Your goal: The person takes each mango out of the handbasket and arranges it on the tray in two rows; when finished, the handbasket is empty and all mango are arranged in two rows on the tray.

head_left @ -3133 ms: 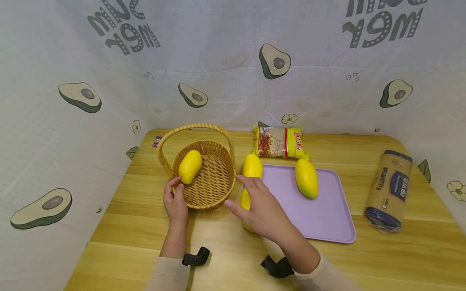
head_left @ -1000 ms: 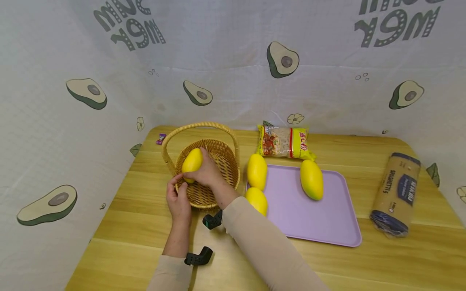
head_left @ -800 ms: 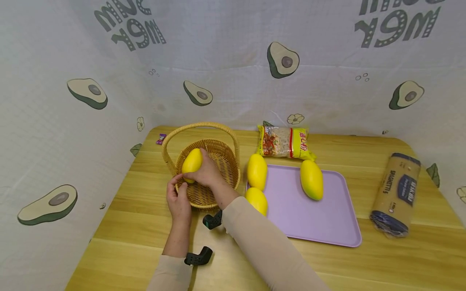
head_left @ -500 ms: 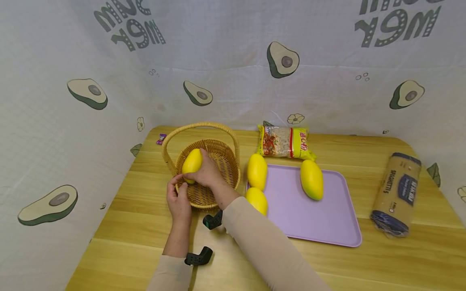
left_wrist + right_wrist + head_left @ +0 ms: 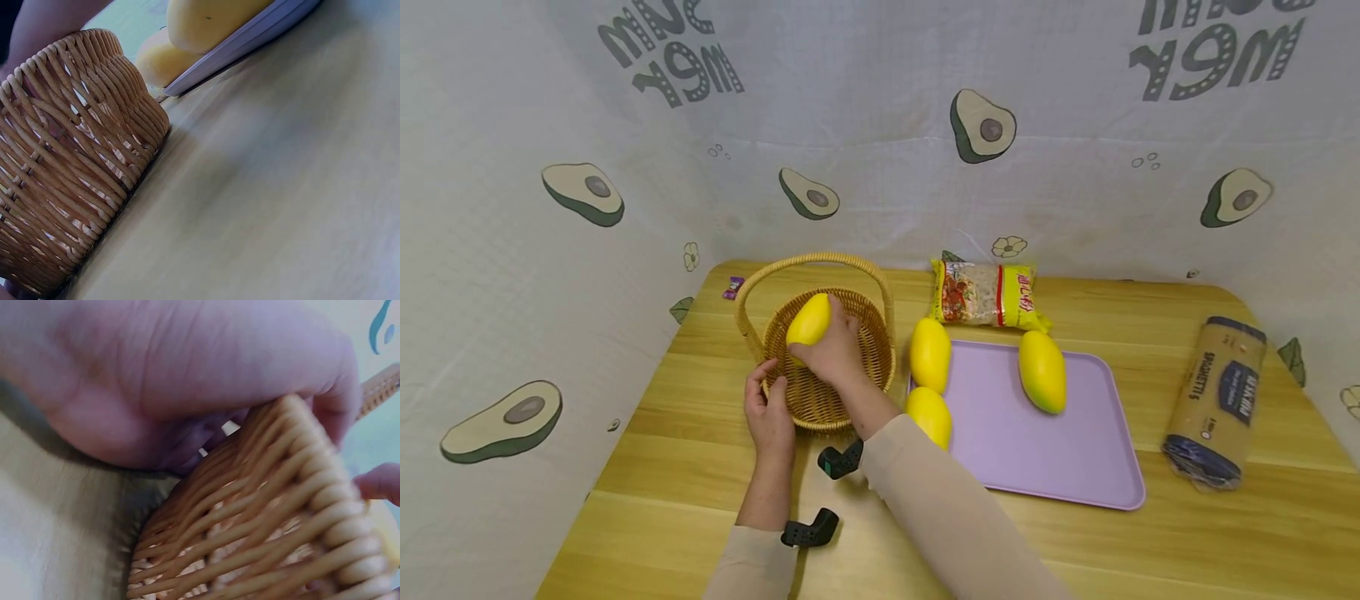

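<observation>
A yellow mango is in my right hand, which reaches into the wicker basket and grips the fruit near the left side of the rim. My left hand holds the basket at its front left rim; the right wrist view shows this left hand large against the woven wall. On the left edge of the lilac tray lie two more mangoes, one behind and one in front, partly covered by the right sleeve. A third mango lies at the tray's back.
Behind the tray lies a yellow-ended noodle packet. A brown and blue spaghetti pack is at the far right. The basket's tall handle arches over its opening. A small purple wrapped item lies at the back left.
My right hand has moved left from beside the tray into the basket and taken hold of the mango there. Since half a second ago the mango has shifted up and right. My left hand stays.
</observation>
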{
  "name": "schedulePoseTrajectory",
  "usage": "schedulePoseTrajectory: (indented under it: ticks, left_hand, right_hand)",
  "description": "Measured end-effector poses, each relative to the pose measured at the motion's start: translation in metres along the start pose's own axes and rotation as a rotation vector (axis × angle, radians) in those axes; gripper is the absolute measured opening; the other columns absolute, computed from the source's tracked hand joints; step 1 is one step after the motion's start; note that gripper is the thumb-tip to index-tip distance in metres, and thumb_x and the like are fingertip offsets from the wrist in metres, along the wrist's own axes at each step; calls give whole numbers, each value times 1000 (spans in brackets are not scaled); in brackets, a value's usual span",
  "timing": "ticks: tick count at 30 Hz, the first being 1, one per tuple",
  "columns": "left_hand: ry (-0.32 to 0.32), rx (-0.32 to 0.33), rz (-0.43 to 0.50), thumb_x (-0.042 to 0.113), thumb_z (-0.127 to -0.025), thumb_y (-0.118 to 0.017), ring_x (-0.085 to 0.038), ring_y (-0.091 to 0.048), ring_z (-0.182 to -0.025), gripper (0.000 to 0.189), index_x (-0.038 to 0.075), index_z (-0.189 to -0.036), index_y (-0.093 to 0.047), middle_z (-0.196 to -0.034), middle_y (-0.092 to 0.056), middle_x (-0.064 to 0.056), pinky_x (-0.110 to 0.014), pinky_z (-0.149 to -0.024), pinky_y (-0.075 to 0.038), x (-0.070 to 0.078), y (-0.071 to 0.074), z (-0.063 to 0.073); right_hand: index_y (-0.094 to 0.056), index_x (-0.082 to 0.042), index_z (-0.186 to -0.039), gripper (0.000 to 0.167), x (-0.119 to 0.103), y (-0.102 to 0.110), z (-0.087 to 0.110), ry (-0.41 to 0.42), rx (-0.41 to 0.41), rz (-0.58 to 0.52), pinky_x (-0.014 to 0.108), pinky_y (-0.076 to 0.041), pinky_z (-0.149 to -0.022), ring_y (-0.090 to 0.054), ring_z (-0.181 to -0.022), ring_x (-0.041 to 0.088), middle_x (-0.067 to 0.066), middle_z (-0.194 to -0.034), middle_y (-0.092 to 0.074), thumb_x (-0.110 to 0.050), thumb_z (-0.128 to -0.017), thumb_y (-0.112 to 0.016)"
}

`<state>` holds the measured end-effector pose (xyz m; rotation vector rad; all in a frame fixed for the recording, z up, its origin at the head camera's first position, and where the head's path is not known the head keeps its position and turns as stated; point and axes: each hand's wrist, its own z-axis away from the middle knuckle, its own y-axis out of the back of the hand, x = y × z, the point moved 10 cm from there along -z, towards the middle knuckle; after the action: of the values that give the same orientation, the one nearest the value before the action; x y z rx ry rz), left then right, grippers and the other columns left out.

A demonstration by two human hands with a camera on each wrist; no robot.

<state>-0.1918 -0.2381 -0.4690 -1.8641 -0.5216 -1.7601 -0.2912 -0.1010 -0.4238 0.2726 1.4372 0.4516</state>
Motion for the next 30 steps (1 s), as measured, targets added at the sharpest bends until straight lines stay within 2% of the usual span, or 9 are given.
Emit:
schedulePoseTrajectory:
  ticks: [5, 13, 18, 23, 30]
  left_hand:
    - [3, -3, 4, 5, -99, -50, -14, -42, -138, 33, -2, -131, -57, -143, -54, -8, -21, -106, -34, -1, 0, 0]
    - [8, -10, 7, 7, -100, -50, -17, -37, -145, 31, 1, -129, -59, -143, -52, -6, -29, -112, -31, -1, 0, 1]
    - [8, -5, -8, 7, -100, -50, -17, -37, -145, 29, 4, -127, -60, -142, -53, -7, -31, -112, -31, -1, 2, 0]
    - [9, -17, -12, 8, -100, -51, -17, -36, -146, 31, 1, -130, -58, -146, -52, -8, -32, -113, -31, -1, 1, 1]
    - [7, -23, 15, 6, -99, -50, -15, -40, -141, 33, -1, -131, -56, -146, -52, -9, -22, -106, -33, 0, -1, 1]
  right_hand:
    - [-22, -25, -163, 106, -9, 14, 12, 10, 37, -50, 52, -52, -100, -57, -123, 38, 21, -154, -34, -29, -79, -87]
    - [-23, -27, -163, 107, -22, 29, 38, 51, 16, -58, 52, -52, -99, -55, -124, 38, 22, -156, -30, -33, -77, -88]
    - [-25, -26, -163, 106, -30, 38, 58, 90, -44, -54, 54, -52, -97, -54, -125, 40, 24, -154, -31, -33, -77, -87]
    - [-23, -30, -163, 105, -33, 47, 75, 108, -112, -11, 52, -54, -90, -58, -116, 39, 22, -154, -31, -31, -77, -84]
    - [-23, -33, -162, 106, -29, 57, 91, 157, -216, 105, 44, -54, -78, -59, -106, 33, 21, -147, -43, -27, -75, -83]
